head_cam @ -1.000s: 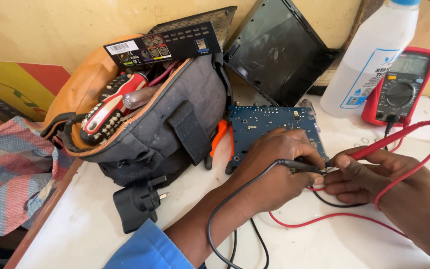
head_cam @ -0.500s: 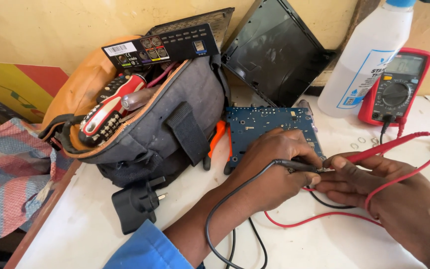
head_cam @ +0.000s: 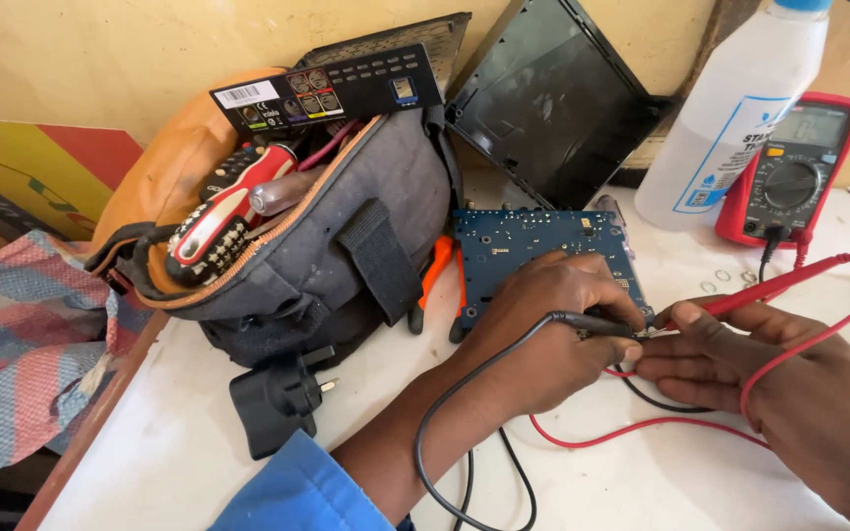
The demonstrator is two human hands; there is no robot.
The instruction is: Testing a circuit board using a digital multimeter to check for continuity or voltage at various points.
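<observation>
The left hand (head_cam: 543, 329) lay over the near right corner of a blue circuit board (head_cam: 533, 256) on the white table (head_cam: 199, 433), pinching a black probe (head_cam: 597, 323) whose tip met the board's right edge. The right hand (head_cam: 730, 359) rested just beside it, holding a red probe (head_cam: 759, 287) aimed at the same spot. Both leads ran to a red multimeter (head_cam: 794, 177) propped near the table's far right corner, beside a white plastic bottle (head_cam: 730, 118). A grey and tan tool bag (head_cam: 277, 246) stood open to the board's left, with a black plug adapter (head_cam: 277, 398) in front of it. A black casing (head_cam: 553, 98) leaned against the wall behind the board.
</observation>
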